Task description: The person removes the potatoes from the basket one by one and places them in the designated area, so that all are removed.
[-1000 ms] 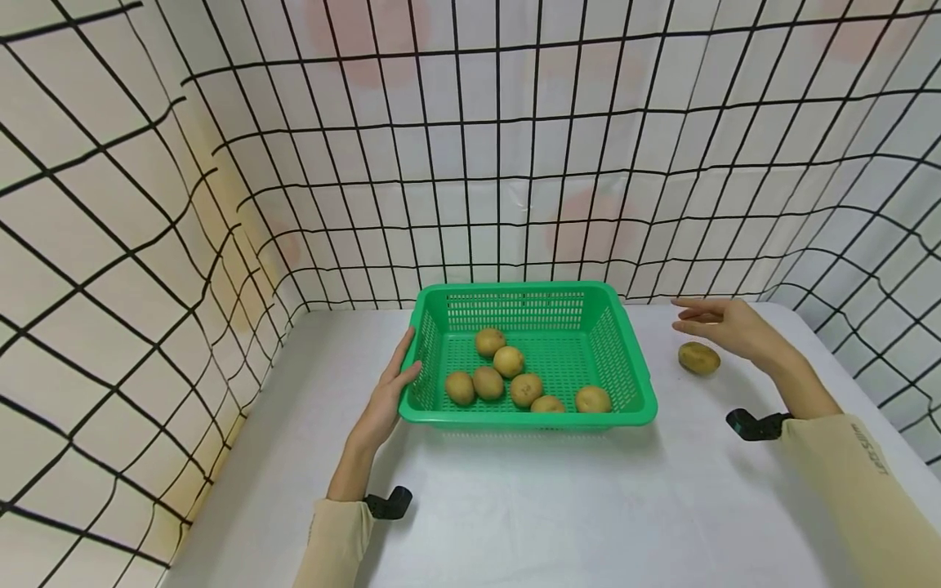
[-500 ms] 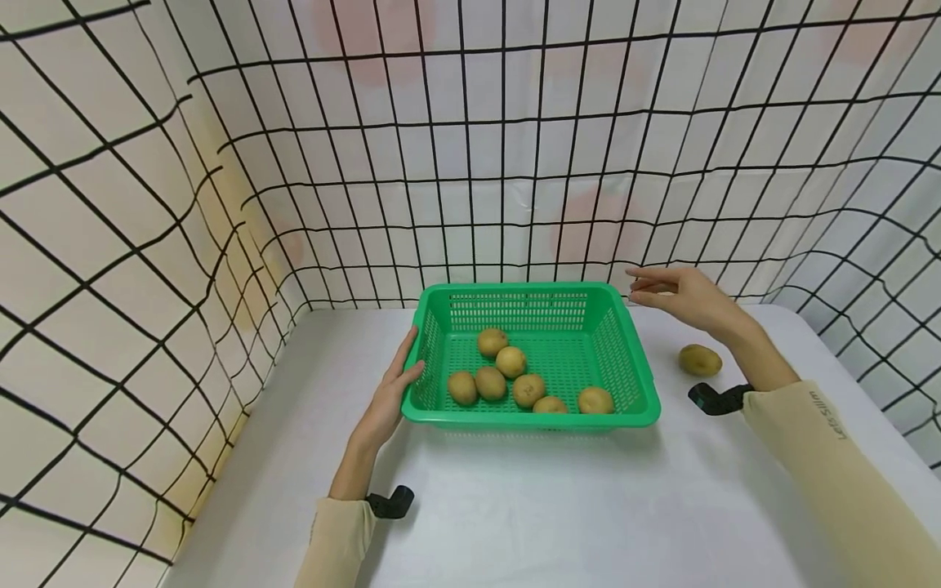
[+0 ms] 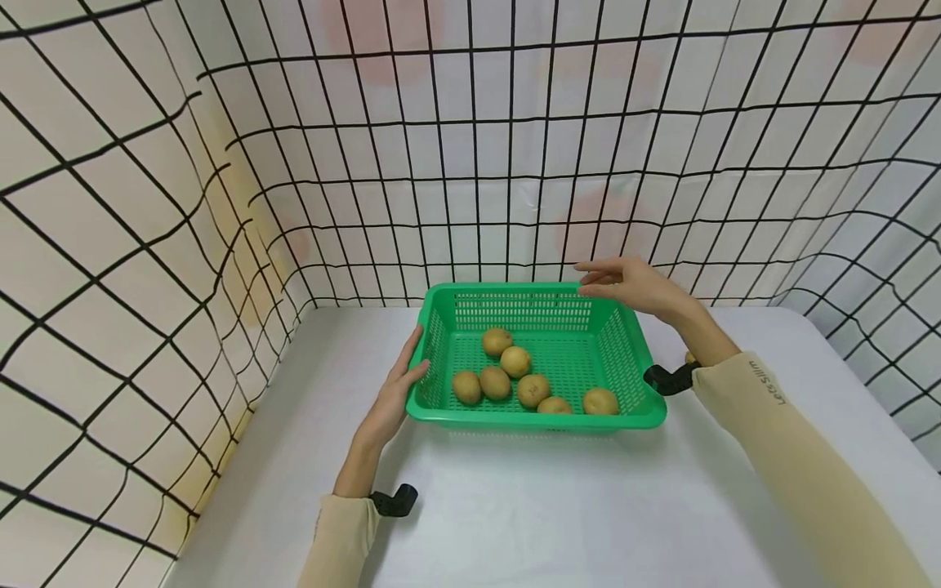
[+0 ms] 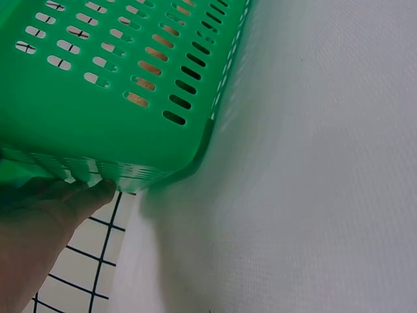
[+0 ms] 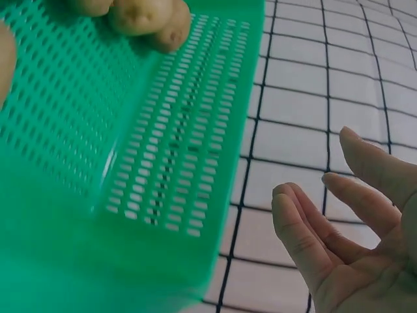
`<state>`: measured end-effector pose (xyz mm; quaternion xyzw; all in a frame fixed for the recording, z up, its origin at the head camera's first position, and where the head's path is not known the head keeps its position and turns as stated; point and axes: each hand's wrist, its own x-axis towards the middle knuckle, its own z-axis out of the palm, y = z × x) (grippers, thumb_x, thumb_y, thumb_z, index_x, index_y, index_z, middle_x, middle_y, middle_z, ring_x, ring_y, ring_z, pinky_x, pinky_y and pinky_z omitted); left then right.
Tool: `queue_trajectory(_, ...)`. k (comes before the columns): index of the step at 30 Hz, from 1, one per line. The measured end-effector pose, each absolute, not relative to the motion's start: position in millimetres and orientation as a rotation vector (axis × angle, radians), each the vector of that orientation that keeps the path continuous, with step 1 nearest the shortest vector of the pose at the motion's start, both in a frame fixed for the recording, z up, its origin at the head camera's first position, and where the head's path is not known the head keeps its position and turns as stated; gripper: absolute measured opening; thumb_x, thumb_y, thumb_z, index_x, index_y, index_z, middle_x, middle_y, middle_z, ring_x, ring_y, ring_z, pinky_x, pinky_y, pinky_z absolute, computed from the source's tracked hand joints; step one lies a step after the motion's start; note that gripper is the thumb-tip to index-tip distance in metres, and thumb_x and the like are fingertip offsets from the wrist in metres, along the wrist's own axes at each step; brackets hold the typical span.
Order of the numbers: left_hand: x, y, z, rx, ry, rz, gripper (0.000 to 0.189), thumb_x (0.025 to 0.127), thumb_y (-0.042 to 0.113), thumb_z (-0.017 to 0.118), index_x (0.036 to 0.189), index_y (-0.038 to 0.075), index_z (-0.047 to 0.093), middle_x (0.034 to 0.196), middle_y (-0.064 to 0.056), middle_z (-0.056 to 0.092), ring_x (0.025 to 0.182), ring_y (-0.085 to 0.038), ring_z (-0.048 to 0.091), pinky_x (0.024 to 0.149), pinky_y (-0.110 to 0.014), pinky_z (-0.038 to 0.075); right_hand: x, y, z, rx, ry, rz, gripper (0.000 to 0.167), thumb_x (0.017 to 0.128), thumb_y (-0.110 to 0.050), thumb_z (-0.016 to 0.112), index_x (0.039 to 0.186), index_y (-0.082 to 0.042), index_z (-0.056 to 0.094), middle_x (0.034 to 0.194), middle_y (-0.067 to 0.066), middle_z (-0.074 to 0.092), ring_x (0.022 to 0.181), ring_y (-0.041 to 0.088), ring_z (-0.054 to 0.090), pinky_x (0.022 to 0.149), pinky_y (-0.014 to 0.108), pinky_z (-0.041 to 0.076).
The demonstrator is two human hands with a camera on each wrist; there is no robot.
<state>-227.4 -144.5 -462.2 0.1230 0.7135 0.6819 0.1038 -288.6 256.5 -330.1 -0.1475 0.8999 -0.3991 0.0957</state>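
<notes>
A green plastic basket point(image 3: 544, 420) with slotted walls stands on the table, holding several potatoes point(image 3: 532, 391). My left hand point(image 3: 385, 408) rests against its left side, fingers fairly straight and the thumb at the rim. In the left wrist view, that hand point(image 4: 45, 222) touches the outer wall. My right hand point(image 3: 639, 287) is raised near the basket's back right corner, its fingers loosely bent and holding nothing. The right wrist view shows this hand point(image 5: 352, 241) apart from the basket wall. One potato point(image 3: 689, 358) lies outside on the right, mostly hidden by my right forearm.
Black wire grid panels point(image 3: 507, 175) backed with white sheeting stand behind and at both sides. White cloth point(image 3: 529, 514) covers the tabletop. A small black camera point(image 3: 394, 501) is strapped to my left wrist, another camera point(image 3: 667, 380) to my right.
My right hand has moved left from above the outside potato to the basket's back right corner. The forearm now covers most of that potato. My left hand stays at the basket.
</notes>
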Motion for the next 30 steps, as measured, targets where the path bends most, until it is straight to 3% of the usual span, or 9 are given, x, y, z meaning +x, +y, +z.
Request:
queue_trajectory(7, -229, -144, -462, 0.363, 2.111, 2.021, 0.064, 0.111, 0.027, 0.039, 0.167, 0.034, 0.009, 0.176, 0.006, -0.001, 0.163, -0.026, -0.005, 0.129, -0.06, 0.006, -303, 229, -345, -0.51, 2.579, -1.201, 0.057, 0.103, -0.027, 0.065, 0.155, -0.008, 0.048, 0.144, 0.025, 0.059, 0.135, 0.042, 0.055, 0.113, 0.063, 0.042)
queue_trajectory(12, -228, -144, -462, 0.359, 2.111, 2.018, 0.065, 0.111, 0.027, 0.04, 0.167, 0.035, 0.009, 0.176, 0.006, 0.0, 0.163, -0.027, -0.005, 0.129, -0.061, 0.006, -310, 216, -356, -0.571, 2.533, -1.201, 0.054, 0.105, -0.018, 0.062, 0.153, 0.0, 0.047, 0.137, 0.028, 0.064, 0.128, 0.043, 0.061, 0.109, 0.058, 0.048)
queue_trajectory(30, -229, -144, -463, 0.354, 2.139, 2.001, 0.065, 0.11, 0.03, 0.041, 0.167, 0.037, 0.01, 0.175, 0.007, 0.001, 0.163, -0.025, -0.006, 0.128, -0.062, 0.005, -323, 187, -391, -0.561, 2.487, -1.15, 0.057, 0.103, -0.02, 0.066, 0.152, 0.002, 0.048, 0.147, 0.033, 0.054, 0.132, 0.045, 0.058, 0.108, 0.058, 0.049)
